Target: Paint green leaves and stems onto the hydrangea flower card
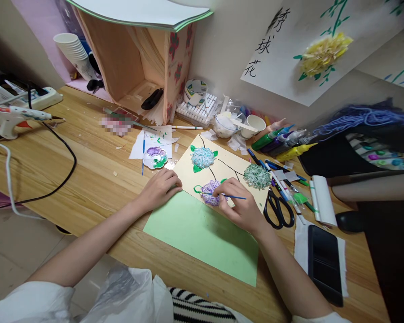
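My right hand (237, 204) pinches a thin blue paintbrush (235, 197), its tip at a green leaf outline (197, 189) left of a purple flower (208, 197). The flower sits on a cream sheet (229, 153), along with a pale blue flower (203, 157) that has painted green leaves and a grey-green flower (256, 176). Dark stems run between them. My left hand (162, 187) lies palm down at the sheet's left edge, fingers loosely bent and holding nothing. Beneath the cream sheet is a light green sheet (202, 237). A flower-shaped palette (155, 158) holds purple and green paint.
Black scissors (278, 211) and several pens (283, 186) lie at the right, near paint bottles (272, 140). A black case (325, 264) rests on white paper. At the left are a glue gun (16, 117) and cables. An open box (134, 67) stands behind.
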`<action>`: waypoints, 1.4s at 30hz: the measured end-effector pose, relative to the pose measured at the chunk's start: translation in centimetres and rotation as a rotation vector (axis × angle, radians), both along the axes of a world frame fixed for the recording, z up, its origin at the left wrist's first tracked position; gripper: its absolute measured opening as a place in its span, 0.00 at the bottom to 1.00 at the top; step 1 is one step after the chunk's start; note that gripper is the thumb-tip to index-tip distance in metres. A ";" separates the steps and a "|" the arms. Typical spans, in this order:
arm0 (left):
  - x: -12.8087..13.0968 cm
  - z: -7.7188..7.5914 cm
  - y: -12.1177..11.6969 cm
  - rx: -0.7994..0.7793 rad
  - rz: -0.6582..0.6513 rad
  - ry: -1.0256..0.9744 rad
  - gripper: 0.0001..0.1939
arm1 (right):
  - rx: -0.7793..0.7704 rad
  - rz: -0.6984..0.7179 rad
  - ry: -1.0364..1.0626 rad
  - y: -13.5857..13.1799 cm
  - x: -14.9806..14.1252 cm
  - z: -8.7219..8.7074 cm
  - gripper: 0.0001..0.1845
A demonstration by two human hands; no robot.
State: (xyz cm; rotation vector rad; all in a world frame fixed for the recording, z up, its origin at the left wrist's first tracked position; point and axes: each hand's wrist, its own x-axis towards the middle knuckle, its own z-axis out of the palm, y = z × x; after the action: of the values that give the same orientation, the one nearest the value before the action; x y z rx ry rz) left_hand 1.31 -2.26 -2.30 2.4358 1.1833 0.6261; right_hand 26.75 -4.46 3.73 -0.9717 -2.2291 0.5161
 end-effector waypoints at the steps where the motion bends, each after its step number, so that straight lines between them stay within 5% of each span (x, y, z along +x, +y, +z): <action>1: 0.0 0.0 0.0 0.000 0.000 -0.001 0.08 | 0.003 -0.002 -0.006 0.0 0.0 0.0 0.09; 42: 0.0 0.1 0.0 -0.014 -0.016 0.013 0.09 | 0.004 0.003 -0.025 0.2 -0.3 -0.4 0.09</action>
State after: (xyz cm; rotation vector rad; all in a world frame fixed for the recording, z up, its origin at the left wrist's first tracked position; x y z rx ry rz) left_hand 1.27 -2.24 -2.21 2.4390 1.1677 0.5966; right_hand 26.42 -4.29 3.37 -0.9774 -2.2534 0.5032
